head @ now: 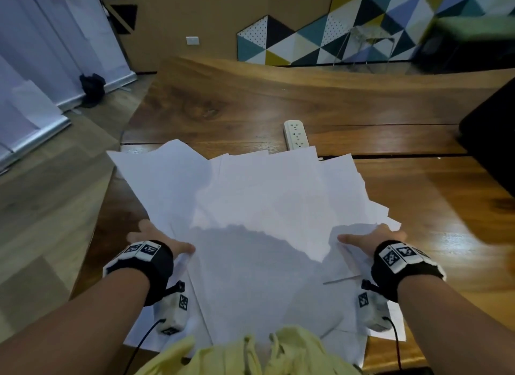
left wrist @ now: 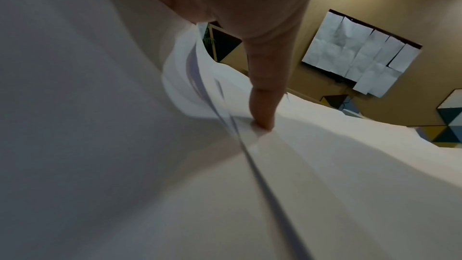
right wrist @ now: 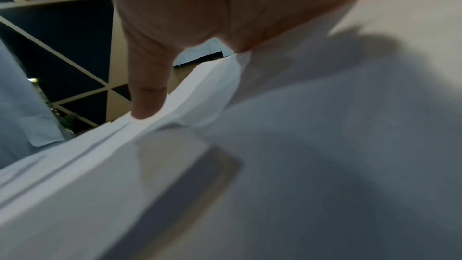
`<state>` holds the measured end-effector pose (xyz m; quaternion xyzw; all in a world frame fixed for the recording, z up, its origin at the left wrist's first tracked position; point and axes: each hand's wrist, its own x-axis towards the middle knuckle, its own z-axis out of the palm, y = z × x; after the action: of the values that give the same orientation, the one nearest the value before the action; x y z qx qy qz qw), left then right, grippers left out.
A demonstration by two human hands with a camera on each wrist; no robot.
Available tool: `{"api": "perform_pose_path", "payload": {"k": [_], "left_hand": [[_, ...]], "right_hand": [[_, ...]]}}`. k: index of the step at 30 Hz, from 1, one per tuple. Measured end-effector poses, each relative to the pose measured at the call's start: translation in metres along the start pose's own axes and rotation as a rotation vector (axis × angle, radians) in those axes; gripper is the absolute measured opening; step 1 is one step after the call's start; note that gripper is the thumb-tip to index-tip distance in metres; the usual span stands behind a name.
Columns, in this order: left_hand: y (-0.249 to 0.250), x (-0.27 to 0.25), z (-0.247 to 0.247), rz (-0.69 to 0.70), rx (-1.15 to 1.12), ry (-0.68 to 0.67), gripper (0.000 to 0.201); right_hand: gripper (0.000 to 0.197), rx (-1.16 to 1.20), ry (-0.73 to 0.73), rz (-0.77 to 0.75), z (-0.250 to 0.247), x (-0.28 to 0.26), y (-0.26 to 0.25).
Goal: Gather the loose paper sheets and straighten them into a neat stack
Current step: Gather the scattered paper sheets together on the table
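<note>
Several loose white paper sheets (head: 264,201) lie splayed and overlapping on the wooden table (head: 250,104), their corners sticking out at different angles. My left hand (head: 158,240) grips the pile's left side, thumb on top and fingers under the sheets. My right hand (head: 370,239) grips the right side the same way. In the left wrist view the thumb (left wrist: 262,110) presses down on the layered paper edges (left wrist: 200,86). The right wrist view shows the other thumb (right wrist: 147,96) pinching a bundle of sheets (right wrist: 200,90). The fingers under the paper are hidden.
A white power strip (head: 296,133) lies on the table just beyond the pile. A dark bulky object (head: 490,134) stands at the right edge. The table's left edge drops to the floor (head: 55,179). My yellow garment (head: 250,355) overlaps the pile's near edge.
</note>
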<state>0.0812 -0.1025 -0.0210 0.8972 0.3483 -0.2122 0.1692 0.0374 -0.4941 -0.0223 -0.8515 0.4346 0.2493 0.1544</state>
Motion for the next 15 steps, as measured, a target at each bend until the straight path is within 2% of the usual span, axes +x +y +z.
{"api": "perform_pose_path", "payload": {"k": [4, 7, 10, 12, 15], "left_hand": [[0.002, 0.001, -0.002, 0.038, -0.101, -0.013, 0.111], [-0.001, 0.008, -0.003, 0.041, -0.183, -0.045, 0.113], [-0.005, 0.014, -0.010, 0.047, -0.125, -0.109, 0.093], [-0.006, 0.018, -0.014, 0.033, -0.137, -0.152, 0.081], [-0.009, 0.024, -0.013, 0.003, -0.197, -0.187, 0.085]], "right_hand": [[0.112, 0.200, 0.002, -0.002, 0.000, -0.005, -0.009], [0.104, 0.350, 0.041, 0.109, -0.004, -0.008, -0.003], [0.096, 0.420, 0.069, 0.205, -0.003, -0.004, 0.009], [0.094, 0.441, 0.031, 0.223, -0.003, -0.006, 0.010], [0.093, 0.470, -0.031, 0.189, -0.003, -0.007, 0.005]]}}
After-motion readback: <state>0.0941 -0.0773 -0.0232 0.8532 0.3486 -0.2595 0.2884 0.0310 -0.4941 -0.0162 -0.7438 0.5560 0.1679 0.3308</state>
